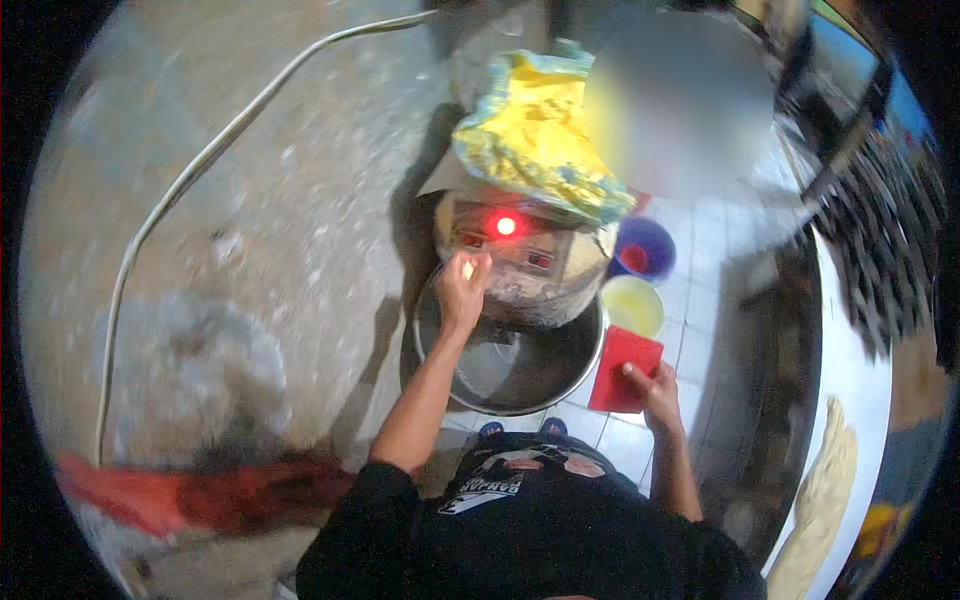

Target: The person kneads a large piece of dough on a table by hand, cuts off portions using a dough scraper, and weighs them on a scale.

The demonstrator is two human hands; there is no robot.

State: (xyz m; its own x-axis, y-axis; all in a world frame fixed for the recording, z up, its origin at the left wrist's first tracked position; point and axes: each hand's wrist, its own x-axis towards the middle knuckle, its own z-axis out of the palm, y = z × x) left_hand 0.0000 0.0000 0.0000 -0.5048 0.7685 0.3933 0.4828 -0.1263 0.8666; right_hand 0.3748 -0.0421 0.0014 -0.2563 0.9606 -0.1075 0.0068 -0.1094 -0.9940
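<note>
My left hand (466, 292) is closed at the near edge of a machine (520, 275) with a red light (506, 226) and small displays; a small pale bit shows at its fingers, too small to name. A large metal bowl (510, 385) sits below, partly under the machine. In my right hand (657, 392) is a flat red scraper (625, 370), gripped at its right edge with the thumb on top. The scraper is to the right of the bowl, just in front of a pale yellow container (633, 305).
Yellow crumpled packaging (545, 115) lies on top of the machine. A purple bucket (643, 248) stands behind the yellow container. Dough (825, 490) rests on a white surface (868, 410) at right. A cable (185, 180) and red cloth (210, 497) lie at left.
</note>
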